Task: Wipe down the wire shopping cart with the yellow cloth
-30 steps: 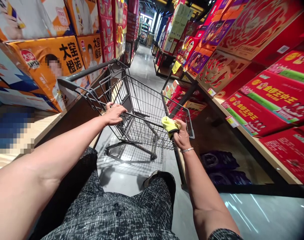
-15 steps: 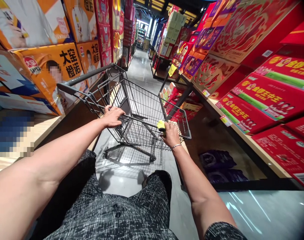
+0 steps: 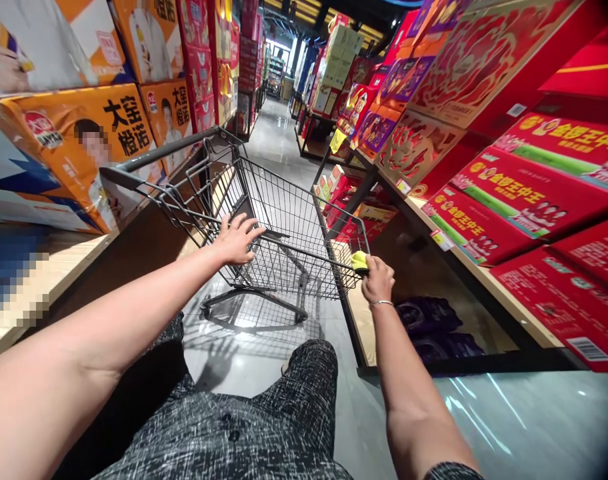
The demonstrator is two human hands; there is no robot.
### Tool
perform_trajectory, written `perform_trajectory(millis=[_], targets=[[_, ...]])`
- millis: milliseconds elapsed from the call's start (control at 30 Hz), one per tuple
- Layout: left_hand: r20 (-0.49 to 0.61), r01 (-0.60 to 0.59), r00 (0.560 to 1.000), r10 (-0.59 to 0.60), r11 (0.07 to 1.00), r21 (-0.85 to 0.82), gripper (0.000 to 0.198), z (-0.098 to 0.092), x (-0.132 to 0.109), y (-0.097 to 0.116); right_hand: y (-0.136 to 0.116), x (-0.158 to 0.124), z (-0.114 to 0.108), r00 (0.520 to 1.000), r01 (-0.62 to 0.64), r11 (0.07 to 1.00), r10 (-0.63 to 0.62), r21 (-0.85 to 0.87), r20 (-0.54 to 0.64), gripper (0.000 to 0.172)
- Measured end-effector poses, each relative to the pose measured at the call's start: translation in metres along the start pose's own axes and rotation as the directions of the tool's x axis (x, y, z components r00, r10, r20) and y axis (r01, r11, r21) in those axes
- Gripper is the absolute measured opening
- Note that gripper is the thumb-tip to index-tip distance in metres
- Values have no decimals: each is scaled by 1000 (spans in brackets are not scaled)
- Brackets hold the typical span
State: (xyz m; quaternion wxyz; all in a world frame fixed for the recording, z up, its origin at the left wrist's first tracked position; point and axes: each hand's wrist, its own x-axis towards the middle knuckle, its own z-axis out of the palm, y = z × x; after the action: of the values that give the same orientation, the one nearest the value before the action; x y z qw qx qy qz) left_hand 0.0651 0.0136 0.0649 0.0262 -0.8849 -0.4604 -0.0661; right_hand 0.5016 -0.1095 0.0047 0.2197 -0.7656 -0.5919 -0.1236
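Note:
A dark wire shopping cart [image 3: 279, 245] stands crosswise before me, its handle at the left. My left hand [image 3: 238, 239] is open over the cart's near side rail, fingers spread and nothing held. Whether its palm touches the rail I cannot tell. At the right end of that rail, my right hand [image 3: 377, 280] is closed around a small bright yellow bundle with a black edge [image 3: 359, 261], which lies against the cart's corner. Its fingers are partly hidden, so whether they also grip the rail is unclear. The visible wire basket holds no goods.
Orange drink cartons [image 3: 84, 133] are stacked on a wooden ledge at the left. Red boxes [image 3: 534, 180] fill the right shelf, with dark purple packs [image 3: 434, 327] beneath. The shelf's black frame comes close to the cart's right end. A tiled aisle [image 3: 277, 127] runs ahead between displays.
My right hand has slid rightward along the rail to the corner with the yellow bundle. My left hand has lifted and spread its fingers, moving slightly right. The view has shifted a little.

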Motion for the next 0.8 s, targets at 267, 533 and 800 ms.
perform_trajectory(millis=[267,533,800], targets=[[48,-21,998,28,991,-134,50,2,15,-3,-193,-18,55,925,374,915,-354,155,-139,80],[-16,-41,999,39,979,-200,54,10,25,-13,-170,-14,51,861,504,864,-502,-2,77,54],[-102,-27,995,6,978,-206,50,18,35,-11,-6,-19,23,959,131,991,-133,-25,-251,40]])
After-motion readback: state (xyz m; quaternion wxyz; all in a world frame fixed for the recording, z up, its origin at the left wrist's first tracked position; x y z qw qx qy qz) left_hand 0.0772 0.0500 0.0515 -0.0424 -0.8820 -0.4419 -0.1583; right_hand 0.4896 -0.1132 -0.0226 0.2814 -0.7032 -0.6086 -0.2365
